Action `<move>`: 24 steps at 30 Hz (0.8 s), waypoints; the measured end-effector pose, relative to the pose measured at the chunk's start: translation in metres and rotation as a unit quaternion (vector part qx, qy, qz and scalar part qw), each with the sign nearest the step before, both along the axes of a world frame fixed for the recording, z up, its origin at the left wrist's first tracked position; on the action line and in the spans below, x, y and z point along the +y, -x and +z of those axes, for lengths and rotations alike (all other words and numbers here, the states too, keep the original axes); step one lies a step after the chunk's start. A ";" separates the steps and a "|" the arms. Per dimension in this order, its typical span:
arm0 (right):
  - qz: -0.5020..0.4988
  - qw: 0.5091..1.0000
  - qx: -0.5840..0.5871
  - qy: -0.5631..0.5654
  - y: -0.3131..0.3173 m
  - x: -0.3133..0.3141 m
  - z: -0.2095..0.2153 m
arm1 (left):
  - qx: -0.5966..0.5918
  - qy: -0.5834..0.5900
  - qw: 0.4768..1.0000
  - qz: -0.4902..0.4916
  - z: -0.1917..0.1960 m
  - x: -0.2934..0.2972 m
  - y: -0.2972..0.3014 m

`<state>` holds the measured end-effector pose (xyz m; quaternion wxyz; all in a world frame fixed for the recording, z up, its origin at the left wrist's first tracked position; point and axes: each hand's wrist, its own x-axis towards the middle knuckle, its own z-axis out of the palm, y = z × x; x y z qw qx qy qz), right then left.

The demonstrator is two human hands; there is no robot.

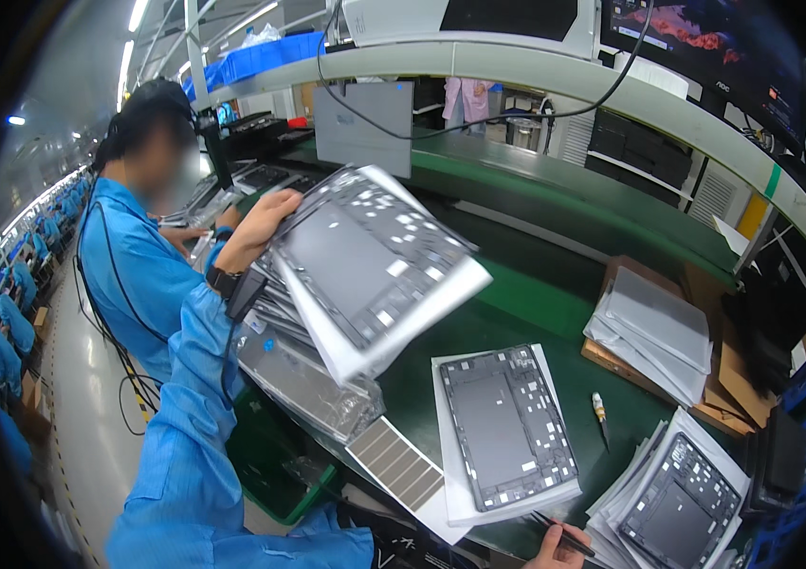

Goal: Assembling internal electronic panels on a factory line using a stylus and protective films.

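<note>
My left hand [265,223] grips the upper left corner of a dark tablet frame [346,256] with small white pieces on it and a white sheet beneath. It is held tilted above a stack at the left side of the bench, its right edge slightly blurred. Low in the view, my right hand [558,548] is closed on dark tweezers [574,541], partly cut off by the lower edge. Just beyond the tweezers, a second tablet frame [507,427] lies flat on white paper. Another tablet frame [683,503] rests on a paper stack at the right.
A sheet of grey strips [398,465] lies by the front edge, near a plastic-wrapped pack [313,379]. A small pointed knife [600,417] lies on the green bench [517,327]. Stacked sheets [654,327] sit at the right. A co-worker [133,237] works at the left.
</note>
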<state>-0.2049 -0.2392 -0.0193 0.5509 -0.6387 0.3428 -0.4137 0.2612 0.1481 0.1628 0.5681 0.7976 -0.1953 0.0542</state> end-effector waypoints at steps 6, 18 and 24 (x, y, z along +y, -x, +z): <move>0.002 1.000 -0.013 -0.019 -0.002 0.004 0.003 | 0.064 0.007 0.988 0.139 -0.068 0.095 -0.041; 0.011 1.000 0.010 -0.012 0.000 0.008 0.006 | -0.240 -0.404 0.821 0.323 -0.109 0.084 -0.059; 0.006 0.998 0.052 -0.026 -0.007 0.002 0.012 | -0.403 -0.216 0.876 0.152 -0.039 -0.059 0.094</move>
